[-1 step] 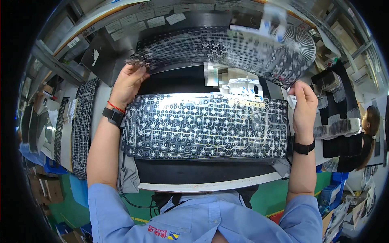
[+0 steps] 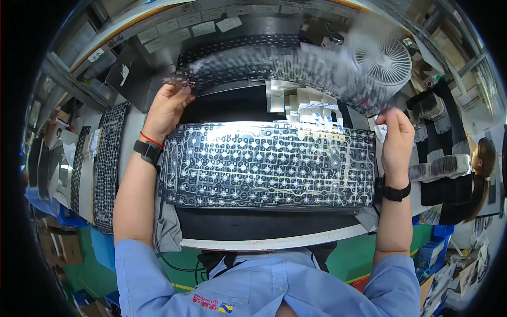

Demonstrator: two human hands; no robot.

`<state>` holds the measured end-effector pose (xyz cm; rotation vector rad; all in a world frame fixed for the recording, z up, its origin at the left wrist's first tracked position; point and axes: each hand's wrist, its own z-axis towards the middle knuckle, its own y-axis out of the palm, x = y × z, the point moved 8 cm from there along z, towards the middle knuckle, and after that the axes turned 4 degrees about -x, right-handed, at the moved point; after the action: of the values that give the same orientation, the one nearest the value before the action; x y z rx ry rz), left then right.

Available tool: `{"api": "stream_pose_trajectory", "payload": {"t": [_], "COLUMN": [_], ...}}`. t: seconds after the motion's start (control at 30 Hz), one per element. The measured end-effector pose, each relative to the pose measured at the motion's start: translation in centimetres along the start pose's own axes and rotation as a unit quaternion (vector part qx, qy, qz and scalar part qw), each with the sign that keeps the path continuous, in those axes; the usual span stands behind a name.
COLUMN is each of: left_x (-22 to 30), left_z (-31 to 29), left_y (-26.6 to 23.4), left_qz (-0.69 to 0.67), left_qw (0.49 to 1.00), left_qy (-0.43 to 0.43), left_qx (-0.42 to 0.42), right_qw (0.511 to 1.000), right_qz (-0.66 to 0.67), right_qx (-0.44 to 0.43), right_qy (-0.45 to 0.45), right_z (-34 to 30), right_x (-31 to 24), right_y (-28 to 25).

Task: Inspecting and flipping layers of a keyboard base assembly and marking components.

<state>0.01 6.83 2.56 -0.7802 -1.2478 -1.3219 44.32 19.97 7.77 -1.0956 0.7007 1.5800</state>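
A flexible black keyboard membrane sheet (image 2: 248, 64), full of small holes and smeared by motion, bows upward between my hands. My left hand (image 2: 168, 108) pinches its left corner, thumb and fingers closed. At its lower right corner my right hand (image 2: 397, 134) is closed in a pinch too. Below and nearer to me lies a stack of printed membrane sheets (image 2: 269, 169), with pale circuit lines and shiny dots on top; neither hand touches this stack. Pale strips with blue marks (image 2: 319, 115) lie just behind the stack, right of the middle.
A round white fan (image 2: 384, 62) stands at the back right, close to the held sheet. Long piles of perforated sheets (image 2: 110, 166) lie on the left. On the right are bundled pale parts (image 2: 442, 168) and another person (image 2: 479, 158). A grey cloth (image 2: 168, 230) hangs at the front edge.
The right part of the held membrane sheet has swung down and blurred more, uncovering more of the fan and the back of the bench. My hands have hardly moved.
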Motion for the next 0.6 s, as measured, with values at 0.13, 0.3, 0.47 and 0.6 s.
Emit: {"api": "stream_pose_trajectory", "payload": {"t": [0.13, 0.3, 0.47, 0.6], "left_x": [0.5, 0.9, -1.4, -0.7], "left_z": [0.3, 0.0, -0.3, -0.3], "left_y": [-0.2, 1.6, -1.6, 1.9], "left_qz": [0.013, 0.101, 0.072, -0.052], "left_qw": [0.997, 0.995, 0.990, 0.990], "left_qy": [0.054, 0.005, -0.113, -0.124], "left_qx": [-0.047, 0.024, 0.042, -0.048], "right_qw": [1.000, 0.997, 0.997, 0.998], "right_qz": [-0.003, -0.058, -0.029, -0.026], "right_qx": [-0.011, -0.048, -0.068, -0.055], "right_qy": [0.000, 0.015, -0.017, -0.022], "right_z": [0.1, -0.2, -0.2, -0.2], "right_x": [-0.8, -0.3, -1.3, -1.2], "right_y": [0.7, 1.3, 2.1, 1.6]}}
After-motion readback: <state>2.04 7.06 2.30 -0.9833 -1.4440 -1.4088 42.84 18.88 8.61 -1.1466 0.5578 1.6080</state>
